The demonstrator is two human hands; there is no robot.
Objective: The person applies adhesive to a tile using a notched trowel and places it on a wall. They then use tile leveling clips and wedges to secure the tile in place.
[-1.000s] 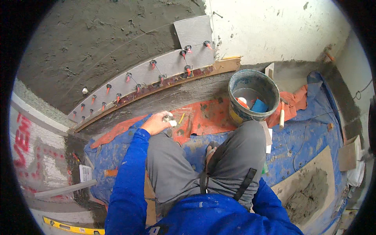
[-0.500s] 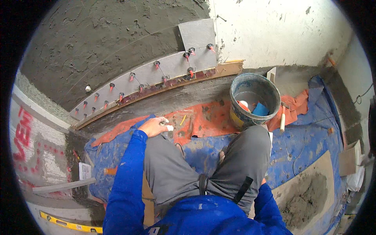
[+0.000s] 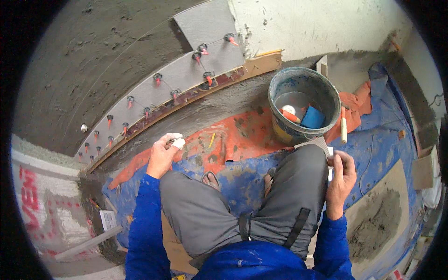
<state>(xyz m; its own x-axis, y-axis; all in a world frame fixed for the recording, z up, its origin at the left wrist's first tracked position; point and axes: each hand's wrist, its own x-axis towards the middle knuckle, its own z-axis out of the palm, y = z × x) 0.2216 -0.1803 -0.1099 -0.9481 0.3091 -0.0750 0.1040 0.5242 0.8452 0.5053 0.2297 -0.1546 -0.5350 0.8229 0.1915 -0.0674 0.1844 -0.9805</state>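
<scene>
Grey mortared wall point(image 3: 93, 56) fills your upper left; blue sheeting point(image 3: 387, 140) spreads below right. Red lettering point(image 3: 29, 198) marks the pale panel point(image 3: 57, 217) at far left. Your bucket point(image 3: 303, 77) stands right of centre. By its base lies a ridged tile point(image 3: 320, 142), up-left of your right hand point(image 3: 342, 179), the nearer one; your knee point(image 3: 305, 165) hides its long axis. That hand is half curled, its hold undeterminable. Your left hand point(image 3: 162, 155), left of centre, is nearly closed; whether its white patch point(image 3: 179, 143) is something held cannot be told. Printed label point(image 3: 108, 219), left: unreadable.
</scene>
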